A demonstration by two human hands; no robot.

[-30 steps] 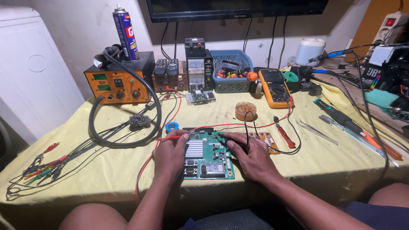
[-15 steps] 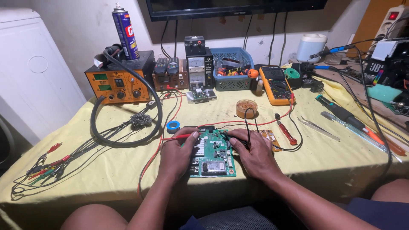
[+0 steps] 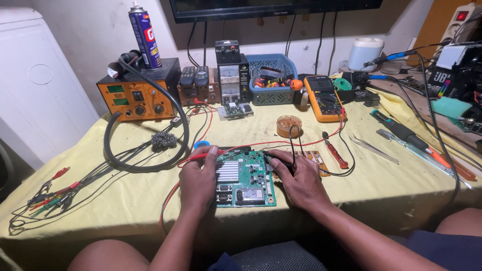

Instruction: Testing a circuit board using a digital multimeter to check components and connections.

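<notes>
The left hand point(image 3: 198, 176) is resting on the left edge of the green circuit board point(image 3: 245, 176), fingers curled loosely around a red test probe point(image 3: 203, 156) whose tip is pointing toward the board's upper left corner, while the right hand point(image 3: 296, 176) is lying along the board's right edge, fingers pinching a black test probe point(image 3: 270, 156) down onto the upper right part of it. Neither hand is gripping the board itself; both are bracing against it as they steady the probes. The board is lying flat on the yellow cloth point(image 3: 100, 211) near the table's front edge, directly between the two hands, with a smaller tan board point(image 3: 316, 159) just beside its right corner. The red and black leads are trailing back to the yellow multimeter point(image 3: 324, 98) standing behind, so this looks like a measuring step, with both tips being placed on test points. The next move calls for holding both tips still on tiny contacts without slipping onto neighbouring pins, and glancing up at the meter. Farther out are standing an orange rework station point(image 3: 133, 98), a spray can point(image 3: 144, 32) on top of it, a blue basket point(image 3: 273, 80) of tools, a round flux tin point(image 3: 288, 125), and tweezers point(image 3: 374, 149) to the right.
</notes>
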